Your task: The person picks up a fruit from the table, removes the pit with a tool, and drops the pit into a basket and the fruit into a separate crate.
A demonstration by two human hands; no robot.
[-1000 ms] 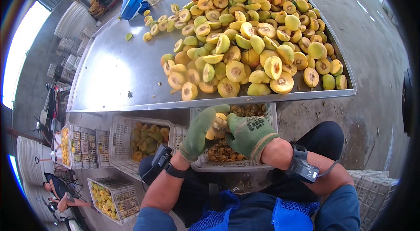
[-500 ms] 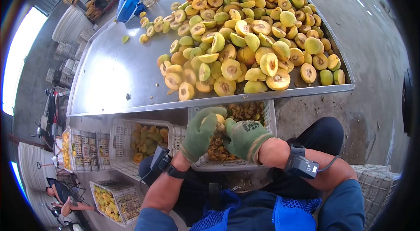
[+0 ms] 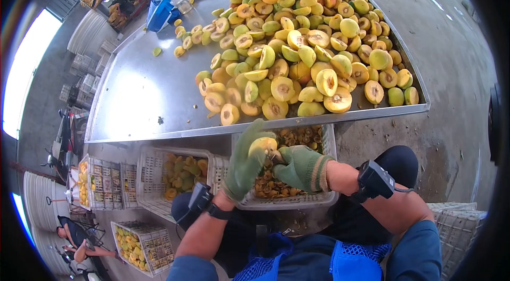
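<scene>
My left hand point(image 3: 243, 163), in a green knit glove blurred by motion, holds a yellow peach half point(image 3: 263, 146) between thumb and palm, its fingers stretched upward. Close on its right is my right hand point(image 3: 303, 167), in a matching glove, with fingers closed around something small and dark whose kind I cannot make out; its tip is by the fruit. Both hands are over a white crate point(image 3: 330, 145) of brown pits and scraps. Above them, many halved peaches point(image 3: 281, 87) are heaped on a metal table point(image 3: 127, 103).
Left of the pit crate stands another crate point(image 3: 143, 177) with peach pieces. More fruit crates point(image 3: 159, 249) are at the lower left. The table's raised metal edge point(image 3: 255, 124) runs just beyond my hands. A blue container point(image 3: 159, 13) stands on its far left. A person point(image 3: 74, 236) sits at the left.
My left hand's fingers have straightened upward, and the peach half shows more. My right hand has shifted slightly down and turned. The view has moved a little.
</scene>
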